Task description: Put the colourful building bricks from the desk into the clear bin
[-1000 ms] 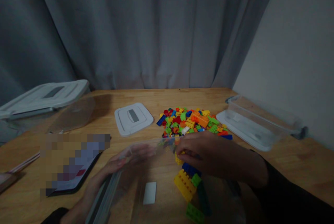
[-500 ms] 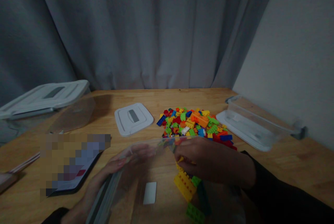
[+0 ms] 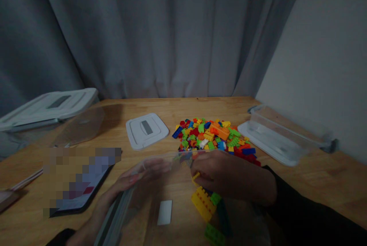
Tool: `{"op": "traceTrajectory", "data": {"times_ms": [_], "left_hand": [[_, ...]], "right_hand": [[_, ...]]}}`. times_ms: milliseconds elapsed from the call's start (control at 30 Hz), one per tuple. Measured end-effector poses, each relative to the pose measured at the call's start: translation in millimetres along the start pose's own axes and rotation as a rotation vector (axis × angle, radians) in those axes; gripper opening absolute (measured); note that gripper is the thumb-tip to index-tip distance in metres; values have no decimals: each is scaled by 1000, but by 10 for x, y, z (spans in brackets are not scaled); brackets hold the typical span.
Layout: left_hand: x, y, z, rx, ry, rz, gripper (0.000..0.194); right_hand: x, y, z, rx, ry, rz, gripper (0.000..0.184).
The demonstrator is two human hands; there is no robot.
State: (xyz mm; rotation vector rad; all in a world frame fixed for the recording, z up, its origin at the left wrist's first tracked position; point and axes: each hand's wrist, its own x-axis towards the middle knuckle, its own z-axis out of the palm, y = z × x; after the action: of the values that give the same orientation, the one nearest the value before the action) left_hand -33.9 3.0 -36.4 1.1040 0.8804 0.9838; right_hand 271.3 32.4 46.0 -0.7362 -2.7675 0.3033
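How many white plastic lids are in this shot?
3 white plastic lids: one tilted at the far left, one flat mid-table left of the brick pile, one under a clear tub at right. Others could be hidden.

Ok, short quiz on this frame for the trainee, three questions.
1. Which hand has the small yellow brick in its fingers?
2. True or false: the white lid lies to the right of the pile of plastic bricks.
3. What colour is the largest brick lying in the clear plastic box?

Key:
1. The right hand.
2. False, the lid lies to the left of the pile.
3. Yellow.
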Motion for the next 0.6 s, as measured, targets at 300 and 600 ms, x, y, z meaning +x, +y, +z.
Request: {"op": "traceTrajectory", "data": {"times_ms": [300, 600], "left_hand": [[24, 53, 107, -138, -38, 15, 44], [6, 69, 142, -190, -47, 8, 42]], "right_hand": [[-20, 25, 26, -2, -17, -19, 14], [-32, 2, 32, -27, -27, 20, 15]]}}
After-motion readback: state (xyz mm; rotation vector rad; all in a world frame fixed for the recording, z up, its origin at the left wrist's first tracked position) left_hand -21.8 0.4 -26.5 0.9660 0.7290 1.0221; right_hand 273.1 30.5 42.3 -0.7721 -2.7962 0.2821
